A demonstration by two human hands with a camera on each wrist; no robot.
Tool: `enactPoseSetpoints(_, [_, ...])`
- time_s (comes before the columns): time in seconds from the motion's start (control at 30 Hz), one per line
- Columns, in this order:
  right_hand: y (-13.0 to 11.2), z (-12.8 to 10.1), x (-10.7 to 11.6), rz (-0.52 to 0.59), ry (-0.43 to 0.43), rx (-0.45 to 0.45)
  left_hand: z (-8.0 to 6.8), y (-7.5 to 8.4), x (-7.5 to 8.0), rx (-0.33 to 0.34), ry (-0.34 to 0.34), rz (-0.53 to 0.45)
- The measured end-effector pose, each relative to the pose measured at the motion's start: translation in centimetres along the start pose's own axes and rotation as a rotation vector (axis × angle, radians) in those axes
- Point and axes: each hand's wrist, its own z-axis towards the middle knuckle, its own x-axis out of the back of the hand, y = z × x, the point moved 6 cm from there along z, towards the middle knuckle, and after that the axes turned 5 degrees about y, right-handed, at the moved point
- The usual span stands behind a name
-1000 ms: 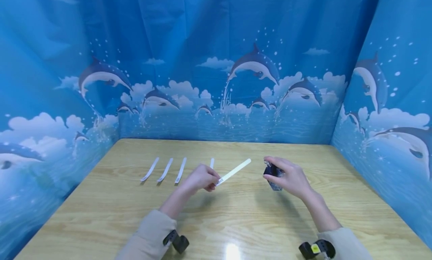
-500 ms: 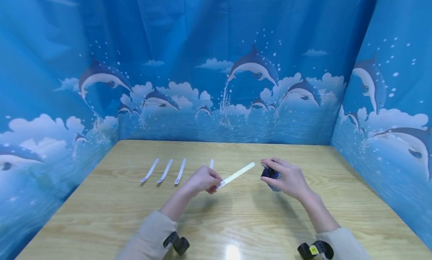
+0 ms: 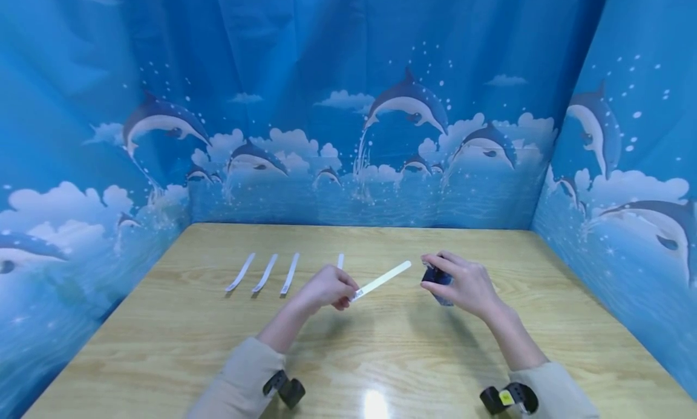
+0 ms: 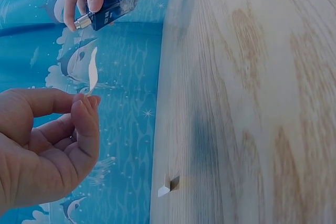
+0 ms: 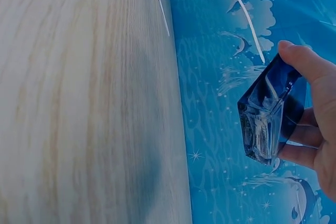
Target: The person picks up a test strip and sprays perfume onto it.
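Observation:
My left hand (image 3: 329, 288) pinches one printed end of a white perfume test strip (image 3: 383, 279) between thumb and fingertips. The strip slants up to the right, its free end close to a dark blue glass perfume bottle (image 3: 437, 278). That bottle is gripped by my right hand (image 3: 465, 283), above the table. In the left wrist view, the bottle's metal spray top (image 4: 83, 22) shows, with a finger against it. The clear, faceted glass base (image 5: 262, 129) appears in the right wrist view.
Several more white paper strips (image 3: 263, 275) lie on the wooden table (image 3: 381, 358), to the left. One other strip (image 3: 340, 261) is partly hidden behind my left hand. A blue dolphin-print curtain (image 3: 305, 104) borders the table at the back and sides.
The strip's free end has shifted slightly right and down since a second ago. My right hand, with the perfume bottle, has moved slightly left, toward the strip. Both are nearly still over the last half second.

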Motion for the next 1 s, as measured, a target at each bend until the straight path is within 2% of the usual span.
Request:
enactPoseSetpoints(0.17, [-0.03,0.05,0.09,-0.014,-0.01,0.002,0.11,-0.22,0.15,-0.002,-0.004,0.016])
enactPoseSetpoints(0.4, [0.24,0.1,0.12,-0.011,-0.059,-0.082,0.19,-0.28,0.53,0.002,0.01,0.026])
enactPoseSetpoints(0.53, [0.24,0.12,-0.04,0.011,-0.089,-0.1,0.15,-0.38,0.66,0.003,0.018,0.018])
enactPoseSetpoints(1.0, [-0.36,0.3,0.04,0.029,-0.061,-0.066,0.06,-0.57,0.65,-0.002,0.037,0.001])
